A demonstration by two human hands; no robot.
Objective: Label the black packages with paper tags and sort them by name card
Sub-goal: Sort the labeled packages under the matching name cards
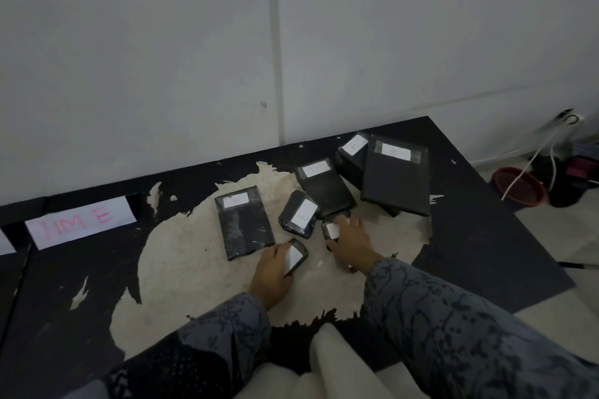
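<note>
On the worn black tabletop, tagged packages lie clustered around the bare patch at centre, presumably so every tag reads at once before sorting. At 1 o'clock of the patch, the largest black package overlaps a smaller one behind it, both tags turned up. At 12 o'clock lies a long package; at 10 o'clock, a flat package lies apart. Centred, the package tagged "E" faces the person. At 9 o'clock, against the wall, the name card reading "TIM E" marks a sorting destination, well apart from the cluster.

Left hand: fingers curled round a small tagged package, tilting the tag toward the camera, probably to read it. Right hand: fingers spread over another small tagged package, touching it; whether they grip it cannot be told.
</note>
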